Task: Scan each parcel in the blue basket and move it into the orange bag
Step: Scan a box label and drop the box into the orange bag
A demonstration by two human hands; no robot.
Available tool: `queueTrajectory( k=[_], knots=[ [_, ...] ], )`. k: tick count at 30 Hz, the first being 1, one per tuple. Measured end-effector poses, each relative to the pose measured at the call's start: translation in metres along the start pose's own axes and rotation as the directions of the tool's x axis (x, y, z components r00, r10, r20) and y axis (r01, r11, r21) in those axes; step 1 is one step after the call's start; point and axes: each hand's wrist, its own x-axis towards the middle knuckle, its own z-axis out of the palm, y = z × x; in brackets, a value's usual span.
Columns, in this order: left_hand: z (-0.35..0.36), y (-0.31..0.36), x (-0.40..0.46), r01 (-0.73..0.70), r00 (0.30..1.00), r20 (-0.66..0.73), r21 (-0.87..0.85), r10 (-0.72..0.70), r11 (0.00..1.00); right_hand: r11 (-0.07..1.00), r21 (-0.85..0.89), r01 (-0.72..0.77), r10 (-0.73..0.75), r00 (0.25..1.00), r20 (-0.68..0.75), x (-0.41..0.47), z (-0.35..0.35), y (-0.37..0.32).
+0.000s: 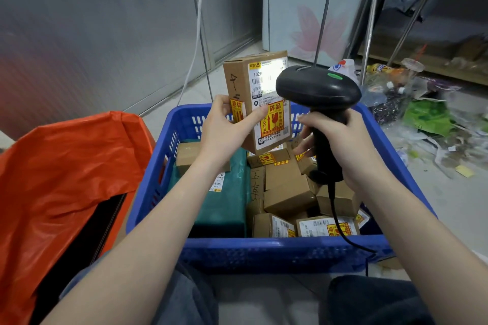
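The left hand [225,124] grips a small cardboard parcel [260,97] upright above the blue basket [277,250], thumb pressed across its label face, fingers wrapped behind. The right hand [340,145] is curled round the handle of a black scanner [318,92], whose head sits just beside the parcel's label, green light lit on top. Below both hands, more cardboard boxes [287,192] and a green package [224,200] lie in the basket. The orange bag [66,171] stands just left of the basket.
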Motion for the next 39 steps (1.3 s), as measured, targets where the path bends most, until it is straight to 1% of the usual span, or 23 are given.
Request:
queueTrajectory(
  k=[7, 15, 20, 27, 39],
  knots=[
    [0.000, -0.004, 0.002, -0.004, 1.000, -0.015, 0.010, 0.004, 1.000, 1.000, 0.001, 0.010, -0.010, 0.999, 0.050, -0.002, 0.000, -0.001],
    [-0.001, -0.008, 0.006, 0.020, 0.999, -0.047, 0.012, -0.020, 1.000, 0.996, 0.069, -0.049, 0.043, 0.996, 0.082, -0.002, -0.001, -0.005],
    [-0.001, -0.011, 0.008, 0.039, 0.998, -0.060, 0.024, -0.037, 0.999, 0.999, 0.048, -0.021, 0.017, 0.998, 0.066, -0.002, -0.001, -0.002],
    [-0.002, -0.014, 0.013, 0.076, 0.994, -0.087, 0.032, -0.073, 0.997, 0.998, 0.066, -0.023, 0.018, 0.997, 0.070, -0.002, -0.002, -0.001],
    [-0.002, -0.010, 0.012, 0.082, 0.994, -0.077, 0.016, -0.081, 0.996, 0.999, 0.052, 0.007, -0.011, 0.997, 0.071, 0.001, -0.004, 0.003]
  ],
)
